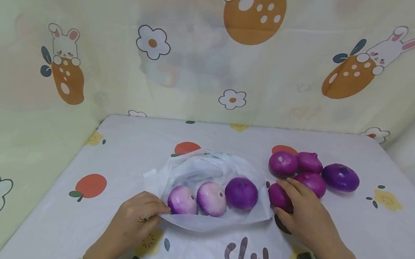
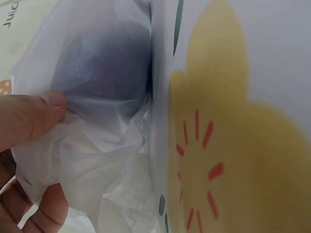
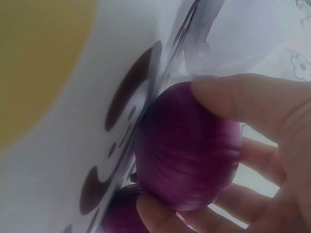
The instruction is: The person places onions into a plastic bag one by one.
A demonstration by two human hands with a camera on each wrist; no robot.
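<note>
A thin white plastic bag [image 1: 200,223] lies open on the table, with two pale purple onions and one dark purple onion [image 1: 241,193] inside it. My left hand [image 1: 132,217] pinches the bag's left edge between thumb and fingers. In the left wrist view an onion shows dimly through the bag [image 2: 97,160]. Right of the bag, my right hand [image 1: 308,218] grips a purple onion [image 3: 187,148], thumb on one side and fingers round the other. This onion appears to be at the table surface, close to the bag's right edge.
Several more purple onions [image 1: 283,163] sit grouped behind and to the right of my right hand, the darkest one [image 1: 340,178] at the far right. The table wears a printed white cloth [image 1: 125,155]. A patterned curtain [image 1: 190,75] hangs behind it.
</note>
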